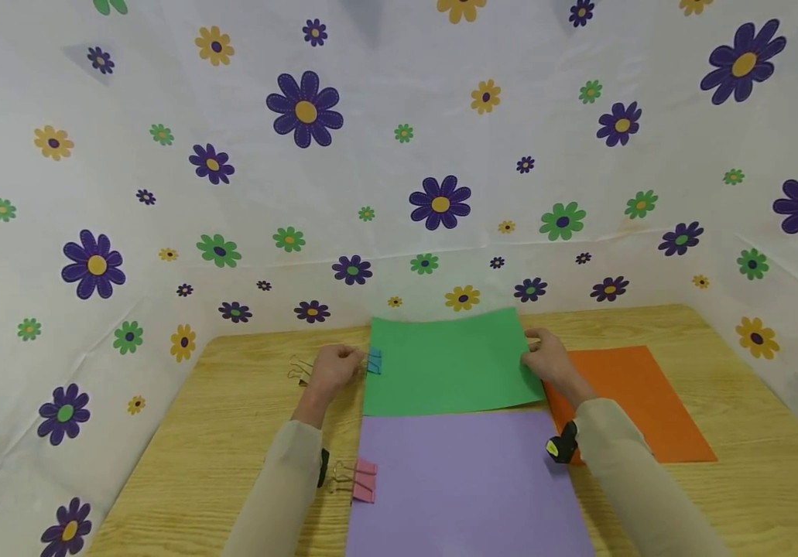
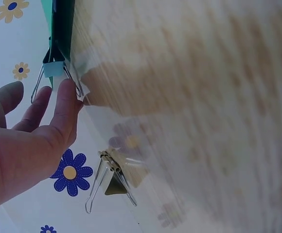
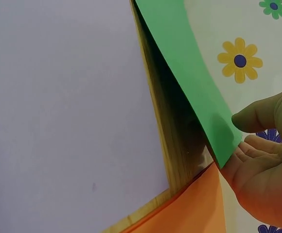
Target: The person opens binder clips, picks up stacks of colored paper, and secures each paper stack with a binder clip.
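Note:
A green paper sheet (image 1: 450, 367) lies at the back of the table, its right side slightly raised. On its left edge sits a blue binder clip (image 2: 54, 69) with wire handles. My left hand (image 1: 335, 367) is at that clip, its fingertips right by the handles and the thumb held apart. At the green sheet's right edge is my right hand (image 1: 550, 360); in the right wrist view its fingers extend beneath the corner, with the thumb raised beside the edge. In front lies a purple sheet (image 1: 464, 483) with a pink binder clip (image 1: 365, 480) on its left edge.
An orange sheet (image 1: 638, 406) lies on the wooden table (image 1: 190, 464) at the right, partly under the right forearm. A gold-coloured binder clip (image 2: 113, 174) stands left of the left hand. A flower-printed white cloth (image 1: 371, 170) encloses the table's back and sides.

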Action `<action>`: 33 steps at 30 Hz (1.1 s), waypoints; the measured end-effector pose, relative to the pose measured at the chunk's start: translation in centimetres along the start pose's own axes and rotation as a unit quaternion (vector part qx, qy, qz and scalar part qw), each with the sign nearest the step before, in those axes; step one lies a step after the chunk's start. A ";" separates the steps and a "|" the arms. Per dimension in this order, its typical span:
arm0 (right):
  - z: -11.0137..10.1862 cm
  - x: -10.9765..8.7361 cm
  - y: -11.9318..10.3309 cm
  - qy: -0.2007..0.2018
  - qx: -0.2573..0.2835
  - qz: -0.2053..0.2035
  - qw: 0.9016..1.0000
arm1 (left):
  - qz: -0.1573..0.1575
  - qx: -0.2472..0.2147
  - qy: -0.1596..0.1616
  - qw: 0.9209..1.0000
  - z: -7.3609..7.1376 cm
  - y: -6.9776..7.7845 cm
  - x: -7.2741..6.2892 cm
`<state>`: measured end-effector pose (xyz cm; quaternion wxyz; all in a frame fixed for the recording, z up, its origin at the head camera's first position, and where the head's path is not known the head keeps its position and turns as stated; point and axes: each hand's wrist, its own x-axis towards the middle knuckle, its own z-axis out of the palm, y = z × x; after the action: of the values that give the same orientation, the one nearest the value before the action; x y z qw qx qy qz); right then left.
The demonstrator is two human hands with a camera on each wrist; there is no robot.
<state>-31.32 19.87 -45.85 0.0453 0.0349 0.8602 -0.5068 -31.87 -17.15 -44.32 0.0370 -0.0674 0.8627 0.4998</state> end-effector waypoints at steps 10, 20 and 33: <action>-0.3 -0.6 -0.7 0.022 -0.001 0.000 1.000 | -0.016 -0.023 -0.008 1.000 -0.3 0.2 -0.4; -0.7 -1.1 -0.8 -0.001 0.007 -0.007 1.000 | -0.012 -0.041 -0.026 0.999 -0.8 0.8 -1.5; -0.9 -2.3 -0.5 -0.018 0.011 -0.031 0.999 | -0.016 -0.069 -0.024 0.997 -1.3 0.5 -2.8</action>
<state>-29.17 20.33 -44.71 0.0450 -0.0004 0.8543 -0.5178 -29.14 -17.83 -42.87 0.0611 -0.0719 0.8241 0.5585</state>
